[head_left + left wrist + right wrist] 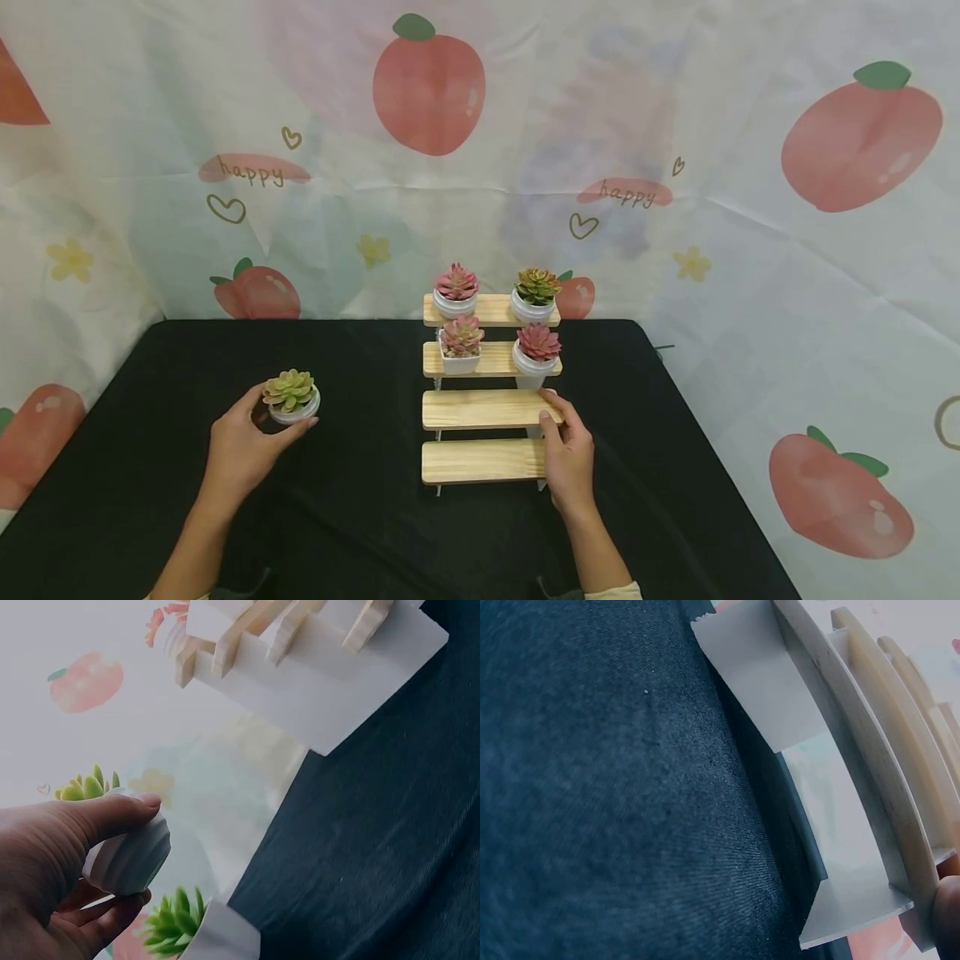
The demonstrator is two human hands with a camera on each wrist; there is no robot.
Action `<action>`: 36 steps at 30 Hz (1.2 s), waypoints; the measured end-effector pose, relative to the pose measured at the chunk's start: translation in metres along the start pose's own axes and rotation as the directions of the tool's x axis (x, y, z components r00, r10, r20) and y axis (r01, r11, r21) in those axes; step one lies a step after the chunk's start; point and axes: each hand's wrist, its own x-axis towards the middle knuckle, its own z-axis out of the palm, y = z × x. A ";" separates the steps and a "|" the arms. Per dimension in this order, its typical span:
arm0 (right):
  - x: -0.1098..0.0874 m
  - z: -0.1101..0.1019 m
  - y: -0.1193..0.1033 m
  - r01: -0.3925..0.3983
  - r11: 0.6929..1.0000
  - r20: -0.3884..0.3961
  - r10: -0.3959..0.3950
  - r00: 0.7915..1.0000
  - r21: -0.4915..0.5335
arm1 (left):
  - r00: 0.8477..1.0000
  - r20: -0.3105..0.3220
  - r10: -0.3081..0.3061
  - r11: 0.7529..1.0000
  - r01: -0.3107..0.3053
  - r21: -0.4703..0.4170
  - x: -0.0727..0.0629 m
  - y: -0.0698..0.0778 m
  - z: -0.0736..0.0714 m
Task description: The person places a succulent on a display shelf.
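Note:
My left hand (243,446) holds a small green succulent (288,390) in a round white pot (127,855), thumb on one side and fingers curled on the other. Right of it stands a stepped plant stand (480,410) with light wooden shelves and white side panels. My right hand (570,458) grips the stand at the right end of its lower shelves; in the right wrist view only a fingertip (949,907) shows by the shelf end. A second green succulent (176,922) in a white pot appears low in the left wrist view.
On the upper two shelves sit a pink succulent (456,283), a green-red one (537,287), a pink one in a square pot (461,337) and a dark pink one (538,343). Black cloth (360,517) covers the table, with a fruit-print curtain (480,225) behind.

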 end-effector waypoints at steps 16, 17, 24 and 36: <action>-0.007 0.003 -0.036 -0.007 1.000 0.013 0.007 1.000 -0.022 | 0.993 0.094 0.070 0.996 -0.064 -0.062 0.001 0.023 0.029; -0.007 0.004 -0.039 -0.009 1.000 0.016 0.010 1.000 -0.028 | 0.992 0.100 0.076 0.996 -0.070 -0.063 0.000 0.024 0.031; -0.008 0.003 -0.041 -0.019 0.999 0.012 0.019 1.000 -0.036 | 0.987 0.116 0.108 0.993 -0.103 -0.053 -0.002 0.033 0.042; -0.007 0.003 -0.039 -0.021 0.999 0.014 0.022 1.000 -0.028 | 0.973 0.125 0.194 0.978 -0.183 -0.095 -0.006 0.051 0.057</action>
